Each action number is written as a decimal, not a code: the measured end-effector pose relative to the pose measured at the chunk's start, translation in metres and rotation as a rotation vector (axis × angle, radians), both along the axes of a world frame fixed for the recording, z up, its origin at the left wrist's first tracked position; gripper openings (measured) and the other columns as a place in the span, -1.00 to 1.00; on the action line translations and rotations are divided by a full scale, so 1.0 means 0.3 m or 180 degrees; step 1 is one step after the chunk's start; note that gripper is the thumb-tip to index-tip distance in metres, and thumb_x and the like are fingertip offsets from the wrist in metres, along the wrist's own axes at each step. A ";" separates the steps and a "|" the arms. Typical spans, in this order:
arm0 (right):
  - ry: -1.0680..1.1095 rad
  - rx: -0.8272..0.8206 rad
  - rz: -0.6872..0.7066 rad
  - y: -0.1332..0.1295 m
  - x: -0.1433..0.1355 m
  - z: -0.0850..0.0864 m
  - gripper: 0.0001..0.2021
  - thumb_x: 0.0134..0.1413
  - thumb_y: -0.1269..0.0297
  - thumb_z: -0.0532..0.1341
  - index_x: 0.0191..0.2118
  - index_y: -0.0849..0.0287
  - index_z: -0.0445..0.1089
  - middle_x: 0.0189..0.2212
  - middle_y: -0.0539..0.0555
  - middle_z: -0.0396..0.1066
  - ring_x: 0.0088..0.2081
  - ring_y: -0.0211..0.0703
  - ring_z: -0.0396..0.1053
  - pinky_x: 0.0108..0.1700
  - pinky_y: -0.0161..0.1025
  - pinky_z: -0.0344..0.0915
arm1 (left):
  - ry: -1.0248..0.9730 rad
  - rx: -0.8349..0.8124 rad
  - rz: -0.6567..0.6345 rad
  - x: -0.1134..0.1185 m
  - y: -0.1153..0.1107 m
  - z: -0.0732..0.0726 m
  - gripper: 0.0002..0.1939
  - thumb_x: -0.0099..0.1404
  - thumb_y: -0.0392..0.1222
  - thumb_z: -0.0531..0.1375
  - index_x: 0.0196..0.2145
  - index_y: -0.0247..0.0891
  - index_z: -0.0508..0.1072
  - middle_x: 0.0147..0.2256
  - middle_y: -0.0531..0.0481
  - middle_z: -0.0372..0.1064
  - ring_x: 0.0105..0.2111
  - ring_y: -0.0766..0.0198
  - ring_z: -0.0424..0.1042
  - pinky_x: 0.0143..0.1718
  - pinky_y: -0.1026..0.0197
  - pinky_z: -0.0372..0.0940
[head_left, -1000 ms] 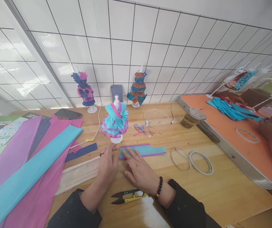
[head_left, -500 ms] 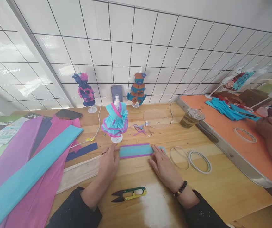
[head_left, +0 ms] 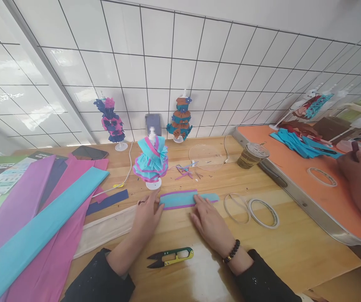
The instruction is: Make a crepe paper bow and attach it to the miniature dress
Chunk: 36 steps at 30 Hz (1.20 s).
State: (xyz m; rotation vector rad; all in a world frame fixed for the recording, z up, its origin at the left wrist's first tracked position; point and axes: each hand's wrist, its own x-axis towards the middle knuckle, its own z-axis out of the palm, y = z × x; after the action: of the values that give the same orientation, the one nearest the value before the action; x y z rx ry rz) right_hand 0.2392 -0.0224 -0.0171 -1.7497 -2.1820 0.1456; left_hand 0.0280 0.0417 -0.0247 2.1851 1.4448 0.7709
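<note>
The right hand (head_left: 210, 221), its grip flattened and clasping nothing, is drawn back leftward along the turquoise strip (head_left: 179, 199), laid in from the bench's (head_left: 281, 251) back edge, so smoothing is suggested, while any pinch by the left hand (head_left: 147, 216) at the strip's left end cannot be told.

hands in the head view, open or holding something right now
Left hand: open, fingers loosely bent at the near end of the blue-and-purple strip.
Right hand: open, palm down, fingertips on that strip.
</note>
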 end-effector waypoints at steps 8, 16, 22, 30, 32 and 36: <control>0.0466 0.0412 -0.0702 0.042 0.065 -0.011 -0.84 0.13 0.29 -0.02 -0.25 0.21 0.23 -0.10 0.26 0.30 0.06 0.05 0.16 0.09 0.14 0.05 | -0.0132 0.0013 -0.0008 0.005 -0.003 0.002 -0.57 0.19 -0.29 0.06 0.04 -0.17 0.17 -0.38 0.03 0.39 -0.29 0.19 0.35 -0.22 0.08 0.19; 0.1148 0.0068 -0.0149 0.139 0.132 -0.018 -0.51 0.03 0.31 0.09 0.11 0.20 0.02 0.09 0.23 0.12 0.11 -0.04 0.08 0.10 0.00 0.08 | -0.0032 0.0616 -0.0396 0.013 -0.023 0.000 -0.58 0.20 -0.30 0.05 0.03 -0.18 0.15 -0.32 -0.02 0.38 -0.25 0.18 0.35 -0.22 0.12 0.23; 0.1390 -0.0727 0.0539 0.215 0.091 0.031 -0.43 -0.08 0.31 0.21 0.11 0.13 0.10 0.07 0.17 0.16 0.07 -0.06 0.15 0.07 -0.06 0.13 | 0.0065 0.0981 -0.0580 0.009 -0.031 0.007 -0.60 0.22 -0.32 0.03 0.03 -0.23 0.13 -0.28 -0.07 0.38 -0.23 0.16 0.33 -0.19 0.09 0.21; 0.1307 -0.0710 0.0728 0.221 0.084 0.052 -0.48 -0.13 0.36 0.25 0.04 0.13 0.20 -0.04 0.13 0.29 0.02 -0.08 0.18 0.06 -0.08 0.11 | -0.0067 0.1211 -0.0781 0.012 -0.040 0.021 -0.55 0.22 -0.35 0.02 0.07 -0.23 0.07 -0.25 -0.10 0.36 -0.20 0.17 0.30 -0.16 0.06 0.18; 0.1266 -0.0677 0.0743 0.222 0.086 0.049 -0.51 -0.12 0.39 0.23 0.02 0.14 0.23 -0.06 0.12 0.30 0.02 -0.09 0.18 0.07 -0.09 0.10 | -0.0071 0.1292 -0.0840 0.013 -0.041 0.021 -0.56 0.22 -0.36 0.02 0.06 -0.24 0.09 -0.23 -0.11 0.35 -0.19 0.17 0.30 -0.16 0.07 0.18; 0.1300 -0.0692 0.0758 0.221 0.083 0.047 -0.50 -0.12 0.49 0.19 0.03 0.15 0.22 -0.11 0.10 0.34 -0.01 -0.12 0.21 0.06 -0.12 0.11 | -0.0114 0.1424 -0.0922 0.012 -0.043 0.016 -0.59 0.21 -0.38 0.02 0.03 -0.25 0.13 -0.21 -0.13 0.34 -0.18 0.18 0.30 -0.15 0.07 0.18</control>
State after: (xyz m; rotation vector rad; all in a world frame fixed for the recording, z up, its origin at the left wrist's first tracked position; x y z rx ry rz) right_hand 0.2640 0.0437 -0.0029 -1.3976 -2.1130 0.7537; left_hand 0.0315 0.0288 -0.0198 2.6139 0.9701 1.0988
